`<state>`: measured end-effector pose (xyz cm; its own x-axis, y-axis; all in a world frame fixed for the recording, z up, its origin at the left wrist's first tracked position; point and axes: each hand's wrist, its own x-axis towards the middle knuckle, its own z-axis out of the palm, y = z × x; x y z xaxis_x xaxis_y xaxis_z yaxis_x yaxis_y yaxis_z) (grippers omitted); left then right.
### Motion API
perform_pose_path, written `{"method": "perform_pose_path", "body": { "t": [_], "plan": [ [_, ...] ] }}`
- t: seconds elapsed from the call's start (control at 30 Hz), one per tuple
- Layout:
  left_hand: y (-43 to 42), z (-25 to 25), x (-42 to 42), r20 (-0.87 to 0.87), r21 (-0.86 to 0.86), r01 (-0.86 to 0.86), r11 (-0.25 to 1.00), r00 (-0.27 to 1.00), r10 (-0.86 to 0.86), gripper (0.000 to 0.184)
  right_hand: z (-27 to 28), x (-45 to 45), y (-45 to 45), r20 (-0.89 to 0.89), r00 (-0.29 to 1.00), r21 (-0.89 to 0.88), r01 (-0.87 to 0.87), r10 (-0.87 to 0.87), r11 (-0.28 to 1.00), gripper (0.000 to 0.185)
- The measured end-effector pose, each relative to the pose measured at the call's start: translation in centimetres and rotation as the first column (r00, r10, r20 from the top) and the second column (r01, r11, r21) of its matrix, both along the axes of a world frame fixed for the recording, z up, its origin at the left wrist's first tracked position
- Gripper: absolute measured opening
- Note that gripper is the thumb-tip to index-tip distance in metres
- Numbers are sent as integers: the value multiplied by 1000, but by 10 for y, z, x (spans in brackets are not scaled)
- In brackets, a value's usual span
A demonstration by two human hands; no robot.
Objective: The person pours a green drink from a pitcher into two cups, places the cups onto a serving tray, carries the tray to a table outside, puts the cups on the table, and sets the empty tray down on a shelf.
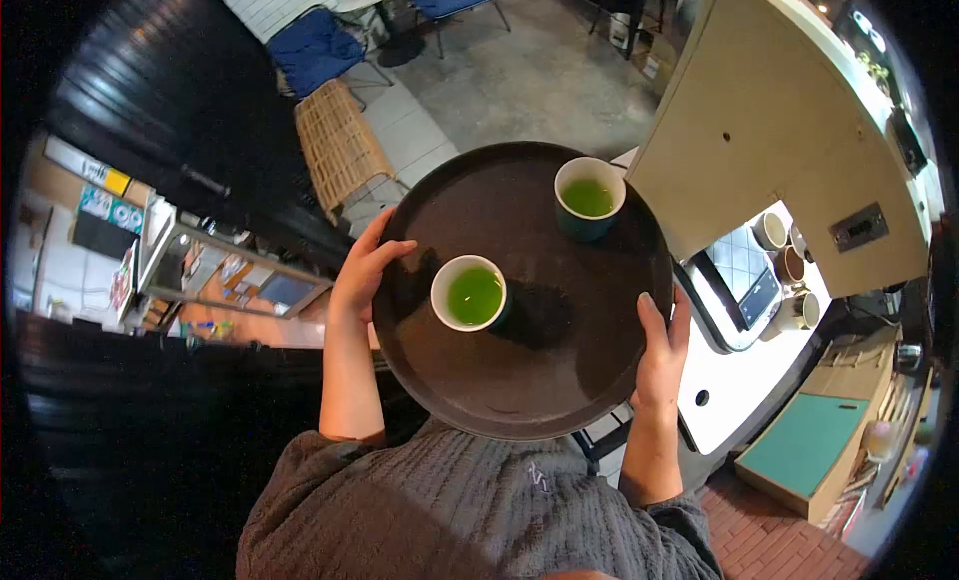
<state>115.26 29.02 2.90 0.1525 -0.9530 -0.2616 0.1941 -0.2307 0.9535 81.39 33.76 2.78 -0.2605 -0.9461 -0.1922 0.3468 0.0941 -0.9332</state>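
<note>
A round dark brown serving tray is held out in front of my chest. My left hand grips its left rim, thumb on top and the other fingers hidden beneath. On the right rim, my right hand holds it the same way, thumb over the edge. Two cups of green liquid stand upright on the tray. One cup is left of the middle, close to my left hand. The other cup, with a dark green outside, is near the far right rim.
At right, a white counter carries a tablet-like device and several cups behind a beige panel. A woven bench and blue chairs stand ahead left. A green-topped box sits lower right.
</note>
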Motion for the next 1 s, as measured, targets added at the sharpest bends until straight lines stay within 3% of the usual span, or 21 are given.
{"method": "perform_pose_path", "body": {
  "t": [0.07,0.17,0.27,0.37,0.53,0.6,0.63,0.7,0.77,0.87,1.0],
  "plan": [
    [-30,-3,18,16,14,31,999,999,-31,61,-3,23,-17,-45,994,30,100,-98,995,56],
    [-71,3,49,87,30,59,998,994,-61,63,-3,58,-46,-33,995,2,99,-98,995,54],
    [-114,-16,94,199,-81,67,994,979,-50,67,0,99,-79,-29,993,-10,116,-116,993,52],
    [-149,-16,137,30,-74,131,989,991,-129,71,1,138,-115,-43,990,3,132,-131,991,52],
    [-189,-2,191,27,-74,53,996,998,-51,66,4,192,-182,-103,991,-10,84,-84,996,50],
    [-203,3,209,-132,-112,45,993,990,-59,56,9,212,-208,-102,989,7,109,-107,994,45],
    [-209,6,216,-129,-116,36,993,990,-51,56,6,218,-222,-98,990,3,100,-99,995,45],
    [-220,9,226,-85,-104,-40,994,996,32,46,-2,223,-252,-293,952,10,95,-88,995,40],
    [-233,0,241,-106,-65,-30,997,994,23,44,-8,231,-279,-283,957,-36,55,-63,998,36],
    [-259,-8,255,-142,-32,-42,999,989,37,42,-20,242,-322,-44,999,-77,-35,32,996,35],
    [-310,-14,268,-254,-15,-128,992,960,120,43,-34,260,-384,-19,998,-97,-69,67,993,34]
  ]
}}
